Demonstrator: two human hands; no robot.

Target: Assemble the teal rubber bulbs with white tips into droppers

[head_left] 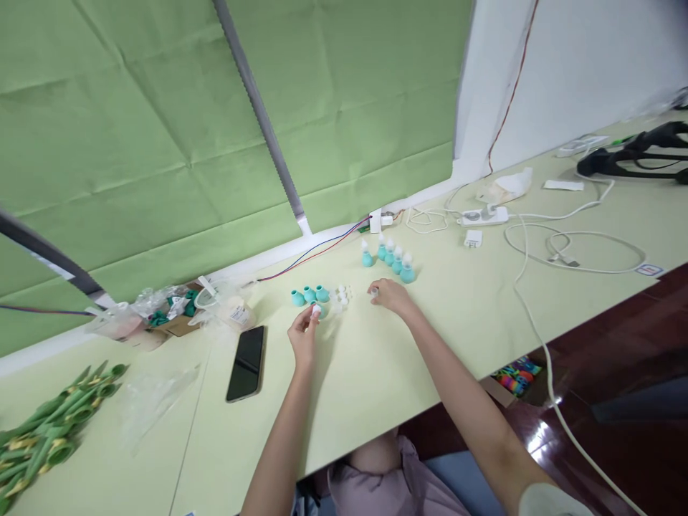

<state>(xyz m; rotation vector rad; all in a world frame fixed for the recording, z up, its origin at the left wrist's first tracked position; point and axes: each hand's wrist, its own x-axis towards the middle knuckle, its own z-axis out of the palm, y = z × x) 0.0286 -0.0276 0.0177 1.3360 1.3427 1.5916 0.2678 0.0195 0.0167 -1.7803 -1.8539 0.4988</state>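
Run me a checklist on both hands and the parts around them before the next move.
1. Left hand has a part: ok, its fingertips pinch a small white piece.
2. Right hand has a part: ok, it holds a small translucent piece.
3. Round teal bottle at the left fingertips firmly gripped: cannot tell, fingers partly hide it.
4. Row of three open-mouthed teal bottles fitted with white tips: not ok, all bare.
5. Loose small white round pieces within reach: ok, lying between the hands.
6. Flat black phone clear of the hands: ok, apart from both.
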